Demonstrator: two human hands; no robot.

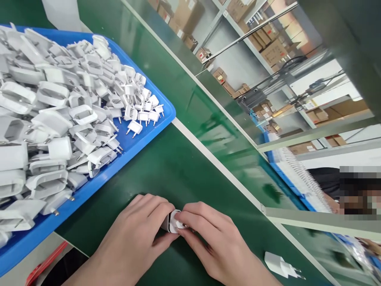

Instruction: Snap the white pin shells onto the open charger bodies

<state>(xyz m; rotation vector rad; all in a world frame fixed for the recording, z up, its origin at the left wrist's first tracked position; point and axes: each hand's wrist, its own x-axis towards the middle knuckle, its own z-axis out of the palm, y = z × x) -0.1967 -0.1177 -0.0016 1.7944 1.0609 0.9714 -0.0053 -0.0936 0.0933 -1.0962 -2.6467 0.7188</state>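
Observation:
Both hands meet low in the middle of the view over the green mat. My left hand and my right hand pinch one small white plug adapter between their fingertips, fingers closed on it. The part is mostly hidden by the fingers. A finished white plug adapter with two pins lies on the mat to the right of my right hand, apart from it.
A blue tray heaped with several white plug shells and pin parts fills the left side. A pale strip borders the mat. Beyond it, a glossy panel, shelves of cardboard boxes, and another person at right.

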